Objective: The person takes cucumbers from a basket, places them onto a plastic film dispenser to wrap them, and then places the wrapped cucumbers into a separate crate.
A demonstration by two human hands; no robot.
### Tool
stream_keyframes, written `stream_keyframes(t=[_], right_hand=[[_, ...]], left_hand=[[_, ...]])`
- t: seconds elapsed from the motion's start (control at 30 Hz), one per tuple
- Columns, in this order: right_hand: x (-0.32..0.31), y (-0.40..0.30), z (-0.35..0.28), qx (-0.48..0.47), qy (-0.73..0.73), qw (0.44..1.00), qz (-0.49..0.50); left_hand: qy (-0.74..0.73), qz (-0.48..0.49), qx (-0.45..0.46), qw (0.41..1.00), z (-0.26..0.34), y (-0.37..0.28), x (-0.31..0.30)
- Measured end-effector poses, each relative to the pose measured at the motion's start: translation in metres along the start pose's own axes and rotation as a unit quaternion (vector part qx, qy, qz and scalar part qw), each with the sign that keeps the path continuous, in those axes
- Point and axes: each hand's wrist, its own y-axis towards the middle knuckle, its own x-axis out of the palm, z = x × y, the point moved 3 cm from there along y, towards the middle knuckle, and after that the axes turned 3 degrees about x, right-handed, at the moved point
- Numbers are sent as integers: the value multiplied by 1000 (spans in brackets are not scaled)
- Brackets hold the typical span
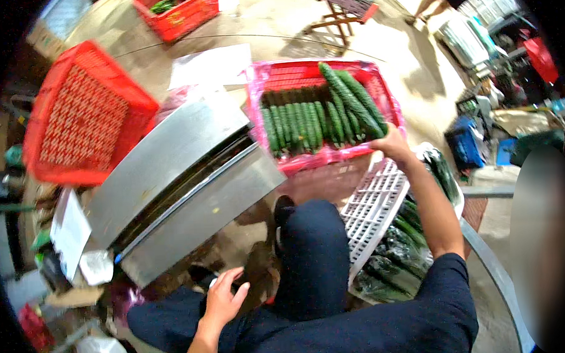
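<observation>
My right hand [391, 144] grips the near end of one or two long cucumbers [350, 98] that lie slanted over the right half of a red plastic crate [305, 165]. Pink plastic film lines this crate. Inside it, a row of cucumbers [294, 124] stands side by side. Nothing is in my left hand [225, 295], which hovers over my lap with thumb and fingers apart. Beside my right leg is a white slatted crate [376, 210] with more cucumbers [399, 259], some of them in clear plastic.
A steel machine [188, 180] with a long dark slot stands on my left. Past it, a red crate [81, 119] is tipped on its side. Another red crate [181, 15] and a small folding stool [346, 10] stand farther off. A metal rail [497, 271] curves along my right.
</observation>
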Motion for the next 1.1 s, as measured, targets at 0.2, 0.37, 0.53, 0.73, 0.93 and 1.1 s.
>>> stream_keyframes(t=[0.2,0.37,0.53,0.73,0.93,1.1], right_hand=[[13,-82,-127,-194,34,975,-104],[113,-95,-251,-336,-76,918,-197],[214,-83,-325,-472,-120,830,-272],[272,-58,-349,-513,-221,771,-306],[273,-43,-353,-543,-277,748,-261],[276,-34,-349,-554,-268,743,-265]], left_hand=[[145,215,224,939,55,4,-96],[319,396,222,832,55,12,-190],[409,365,160,821,23,49,-247],[428,292,75,852,-39,85,-274],[394,179,90,897,-61,126,-300],[404,184,130,886,-64,137,-307]])
